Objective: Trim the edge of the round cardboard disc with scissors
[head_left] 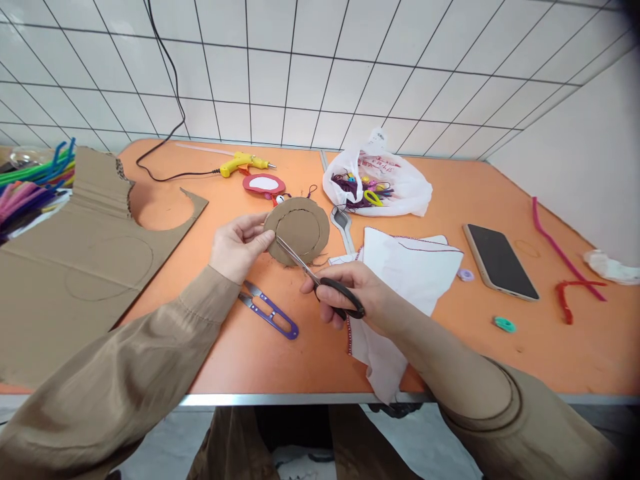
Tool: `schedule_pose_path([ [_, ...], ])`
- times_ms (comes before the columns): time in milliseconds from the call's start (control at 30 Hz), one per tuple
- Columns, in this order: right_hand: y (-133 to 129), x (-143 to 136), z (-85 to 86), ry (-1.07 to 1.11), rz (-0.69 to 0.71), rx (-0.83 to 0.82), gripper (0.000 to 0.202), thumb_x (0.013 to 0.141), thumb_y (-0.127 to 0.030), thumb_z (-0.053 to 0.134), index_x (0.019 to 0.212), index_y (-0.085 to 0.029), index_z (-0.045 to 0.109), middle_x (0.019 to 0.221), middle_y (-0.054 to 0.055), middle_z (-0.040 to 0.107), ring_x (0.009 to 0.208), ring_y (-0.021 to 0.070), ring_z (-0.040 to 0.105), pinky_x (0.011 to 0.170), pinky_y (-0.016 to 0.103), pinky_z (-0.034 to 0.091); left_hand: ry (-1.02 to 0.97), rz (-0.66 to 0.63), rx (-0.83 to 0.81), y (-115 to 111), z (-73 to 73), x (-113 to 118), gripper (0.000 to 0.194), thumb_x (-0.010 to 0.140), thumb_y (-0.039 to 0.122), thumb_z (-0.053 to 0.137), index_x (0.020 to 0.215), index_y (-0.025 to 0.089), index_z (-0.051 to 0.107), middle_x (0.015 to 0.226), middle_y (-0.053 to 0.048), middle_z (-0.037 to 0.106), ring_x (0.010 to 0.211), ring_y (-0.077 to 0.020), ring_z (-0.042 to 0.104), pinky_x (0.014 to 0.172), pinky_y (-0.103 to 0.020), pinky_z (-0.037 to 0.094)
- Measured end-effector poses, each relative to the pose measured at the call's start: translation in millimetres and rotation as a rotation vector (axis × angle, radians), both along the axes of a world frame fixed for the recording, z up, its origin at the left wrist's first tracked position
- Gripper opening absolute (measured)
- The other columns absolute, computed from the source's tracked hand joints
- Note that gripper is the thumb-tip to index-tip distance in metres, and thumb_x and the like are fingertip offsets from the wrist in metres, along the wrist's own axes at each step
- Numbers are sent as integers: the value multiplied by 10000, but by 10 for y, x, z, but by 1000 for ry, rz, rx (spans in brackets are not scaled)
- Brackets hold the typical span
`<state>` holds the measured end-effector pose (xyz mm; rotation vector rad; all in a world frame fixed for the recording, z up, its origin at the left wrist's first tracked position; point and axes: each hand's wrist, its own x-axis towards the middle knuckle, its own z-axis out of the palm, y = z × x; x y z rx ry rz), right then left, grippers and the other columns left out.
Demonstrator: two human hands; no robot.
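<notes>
A round cardboard disc (305, 228), with a smaller circle marked inside its edge, is pinched at its left rim by my left hand (239, 243). My right hand (356, 290) grips black-handled scissors (345, 298) by their loops. Their metal blades lie over the lower left of the disc, near my left fingertips, and look close together. Behind the disc sits a red oval piece (265, 185) with a white centre. Below my left hand, purple thread snips (269, 311) rest on the table.
Cut cardboard (100, 267) and pipe cleaners (40, 180) cover the left. A yellow glue gun (243, 163) and a white plastic bag (400, 187) stand at the back. White cloth (415, 267) lies beside my right hand; a phone (500, 260) is farther right.
</notes>
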<state>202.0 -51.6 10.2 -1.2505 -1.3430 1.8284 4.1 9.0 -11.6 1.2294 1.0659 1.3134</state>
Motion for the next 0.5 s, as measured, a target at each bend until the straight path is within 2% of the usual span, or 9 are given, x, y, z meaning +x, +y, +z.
schedule_pose_path([
  [100,4,0,-2,6,-32,3,421,607,-505,817,739,-137,662,501,-9,597,423,103,531,409,221,418,-53,-39,-1,-17,-4,12,383,580,241,796,943,135,737,872,-89,773,865,-258,732,824,-389,588],
  [233,5,-4,19,29,-32,4,446,605,-549,811,655,-142,637,505,6,606,413,104,530,403,225,401,-71,-8,-10,-39,-2,32,352,574,195,788,917,133,738,834,-73,777,831,-251,741,819,-386,603],
  [500,14,6,35,50,-25,-35,405,634,-501,784,758,-125,696,502,10,620,401,109,526,405,232,395,-54,23,41,-93,13,89,285,597,169,774,880,153,750,847,-57,779,863,-263,743,837,-381,606],
])
